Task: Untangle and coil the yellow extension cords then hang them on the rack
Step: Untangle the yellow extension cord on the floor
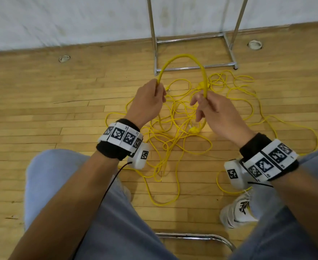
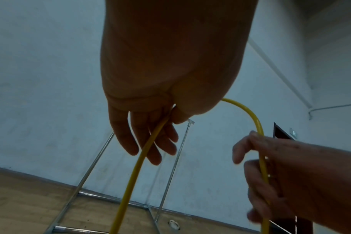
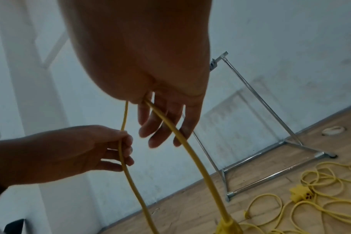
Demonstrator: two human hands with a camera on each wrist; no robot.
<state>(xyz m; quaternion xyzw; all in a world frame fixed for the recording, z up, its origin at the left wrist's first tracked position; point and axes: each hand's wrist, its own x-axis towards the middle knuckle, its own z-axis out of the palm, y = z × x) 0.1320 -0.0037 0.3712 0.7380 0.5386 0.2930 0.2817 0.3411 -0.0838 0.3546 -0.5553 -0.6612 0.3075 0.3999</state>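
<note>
A: When looking down from the head, where to find the left hand point(image 1: 150, 102)?

B: Up over the wood floor point(image 1: 60, 102), curled round one yellow cord point(image 1: 184, 56). Holding on at one side of a loop.

A: And the right hand point(image 1: 216, 117)?

B: Pinching the same yellow cord between thumb and first finger, with the other fingers loose and a bit spread. Near the left hand, not touching it.

A: Shape of the yellow cord between them?

B: Bent up in an arch from hand to hand, then hanging down from each one.

A: And the others?

B: Lying in a messy pile of yellow cords point(image 1: 173, 139) on the wood floor, below and past both hands. Crossed over and over, with a yellow plug block point(image 3: 301, 194) among the loops.

A: And the rack point(image 1: 195, 67)?

B: Shiny metal, standing by the white wall point(image 1: 70, 19), just behind the pile of yellow cords.
</note>
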